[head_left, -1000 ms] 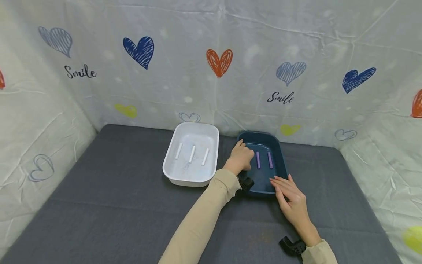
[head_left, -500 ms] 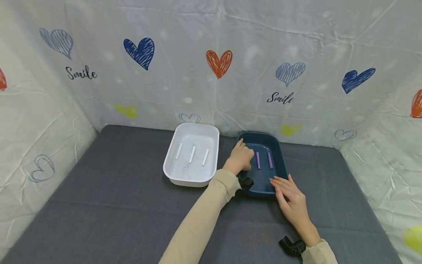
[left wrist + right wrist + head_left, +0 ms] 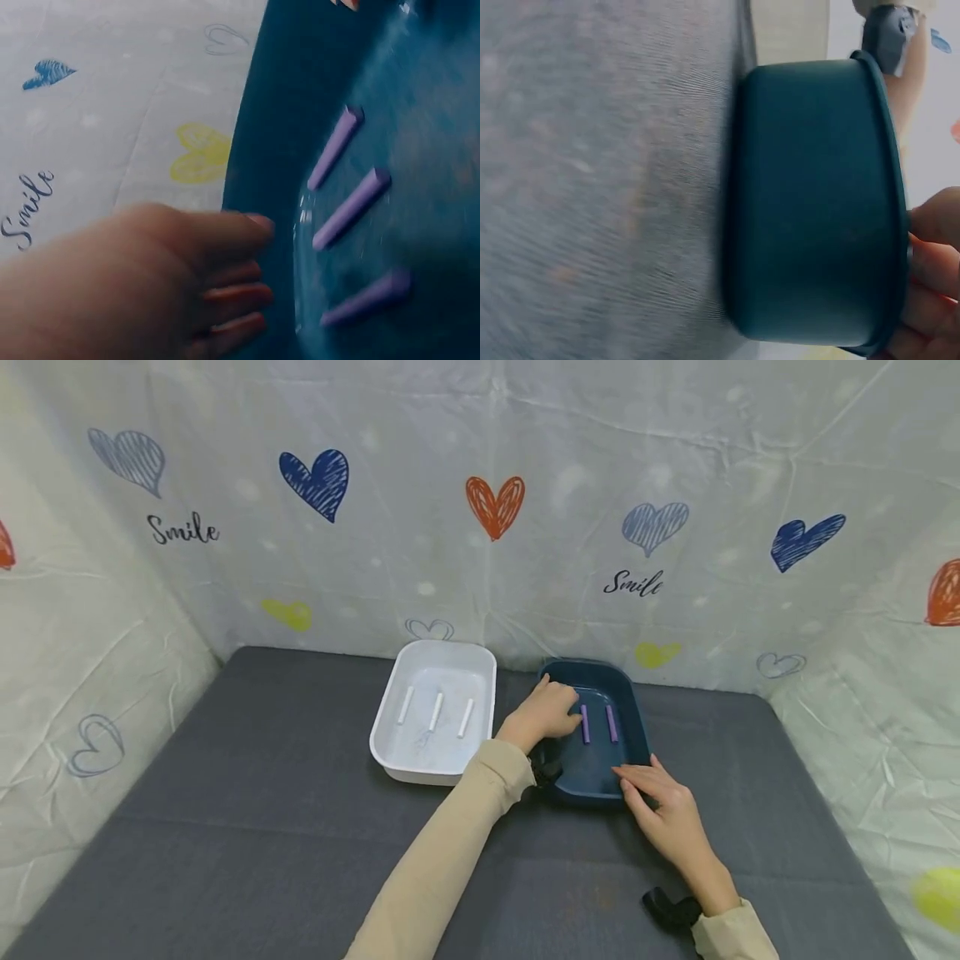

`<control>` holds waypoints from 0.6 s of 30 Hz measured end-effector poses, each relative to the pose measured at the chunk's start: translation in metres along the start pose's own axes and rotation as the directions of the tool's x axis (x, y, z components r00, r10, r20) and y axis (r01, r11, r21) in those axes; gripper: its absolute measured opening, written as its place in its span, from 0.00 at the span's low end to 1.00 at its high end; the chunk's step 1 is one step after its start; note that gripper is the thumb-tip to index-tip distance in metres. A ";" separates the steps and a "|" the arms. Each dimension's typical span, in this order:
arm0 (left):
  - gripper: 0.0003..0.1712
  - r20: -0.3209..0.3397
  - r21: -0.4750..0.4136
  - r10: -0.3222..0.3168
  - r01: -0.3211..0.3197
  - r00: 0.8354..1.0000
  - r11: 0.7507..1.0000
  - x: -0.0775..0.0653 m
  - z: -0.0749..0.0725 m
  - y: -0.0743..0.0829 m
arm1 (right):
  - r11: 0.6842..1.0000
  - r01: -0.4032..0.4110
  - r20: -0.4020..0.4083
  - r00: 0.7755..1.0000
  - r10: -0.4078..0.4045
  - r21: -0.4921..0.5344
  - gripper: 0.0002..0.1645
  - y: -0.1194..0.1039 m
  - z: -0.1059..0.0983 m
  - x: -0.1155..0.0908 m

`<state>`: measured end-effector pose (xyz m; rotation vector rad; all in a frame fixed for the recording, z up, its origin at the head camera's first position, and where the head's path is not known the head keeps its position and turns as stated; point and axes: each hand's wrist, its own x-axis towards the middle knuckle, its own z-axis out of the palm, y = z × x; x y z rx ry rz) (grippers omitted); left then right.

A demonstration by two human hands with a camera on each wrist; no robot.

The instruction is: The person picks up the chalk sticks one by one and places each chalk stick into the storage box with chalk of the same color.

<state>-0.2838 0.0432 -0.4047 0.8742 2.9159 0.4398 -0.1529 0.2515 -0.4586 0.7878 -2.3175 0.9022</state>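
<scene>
My left hand (image 3: 546,712) is over the left rim of a dark blue tray (image 3: 592,772). Nothing is between its loosely bent fingers; in the left wrist view the hand (image 3: 150,277) overlaps the tray wall. My right hand (image 3: 671,814) lies at the near right corner, its fingers extended over the rim and thumb at the edge. Inside the tray are purple chalk sticks (image 3: 612,724); the left wrist view shows three, including a lower one (image 3: 367,298), while the head view shows two because the left hand hides the other.
Left of the dark tray stands a white tray (image 3: 427,776) with three white chalk sticks (image 3: 436,712) laid apart. Both stand near the far edge of a grey cloth-covered table (image 3: 285,827). A white curtain (image 3: 390,502) printed with hearts hangs close behind and at the sides.
My left hand has shifted slightly and its thumb has spread out over the tray. The right hand has barely moved. Both trays and the chalk stay in place.
</scene>
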 end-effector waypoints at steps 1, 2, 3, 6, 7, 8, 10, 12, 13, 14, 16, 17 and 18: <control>0.12 -0.009 0.002 0.008 -0.008 1.000 1.000 -0.001 -0.002 0.000 | 1.000 -0.007 0.011 1.000 0.007 0.005 0.15 0.000 -0.002 0.001; 0.12 -0.021 0.010 0.015 -0.014 1.000 1.000 -0.002 -0.005 0.000 | 1.000 -0.015 0.021 1.000 0.015 0.008 0.16 -0.001 -0.003 0.002; 0.13 -0.034 0.017 0.019 -0.018 0.999 1.000 -0.003 -0.009 0.001 | 1.000 -0.024 0.029 0.999 0.024 0.009 0.16 -0.001 -0.005 0.003; 0.18 -0.070 0.059 0.024 -0.020 0.997 0.998 -0.009 -0.020 0.002 | 0.998 -0.060 0.052 0.997 0.059 0.015 0.18 -0.001 -0.010 0.006; 0.19 -0.079 0.069 0.027 -0.021 0.997 0.997 -0.011 -0.024 0.002 | 0.998 -0.068 0.057 0.996 0.067 0.015 0.18 -0.002 -0.012 0.007; 0.19 -0.086 0.083 0.029 -0.022 0.996 0.996 -0.014 -0.028 0.002 | 0.997 -0.072 0.060 0.996 0.071 0.014 0.19 -0.002 -0.013 0.008; 0.20 -0.102 0.102 0.033 -0.023 0.994 0.995 -0.020 -0.034 0.002 | 0.997 -0.074 0.063 0.995 0.073 0.014 0.20 -0.003 -0.016 0.010; 0.20 -0.124 0.109 0.041 -0.028 0.991 0.994 -0.025 -0.039 0.000 | 0.997 -0.075 0.064 0.995 0.074 0.012 0.21 -0.004 -0.018 0.011; 0.20 -0.137 0.120 0.046 -0.030 0.990 0.992 -0.028 -0.041 -0.001 | 0.997 -0.075 0.064 0.995 0.074 0.009 0.22 -0.005 -0.019 0.012; 0.20 -0.146 0.128 0.050 -0.031 0.988 0.991 -0.032 -0.042 -0.002 | 0.997 -0.073 0.064 0.995 0.073 0.006 0.22 -0.005 -0.020 0.014; 0.20 -0.167 0.131 0.059 -0.037 0.984 0.991 -0.038 -0.045 -0.004 | 0.997 -0.073 0.065 0.995 0.073 -0.009 0.24 -0.008 -0.022 0.016; 0.20 -0.175 0.133 0.061 -0.038 0.983 0.990 -0.043 -0.046 -0.005 | 0.997 -0.074 0.068 0.995 0.075 -0.020 0.24 -0.009 -0.024 0.017; 0.21 -0.183 0.132 0.063 -0.038 0.981 0.990 -0.047 -0.047 -0.006 | 0.997 -0.076 0.070 0.994 0.078 -0.033 0.24 -0.011 -0.025 0.019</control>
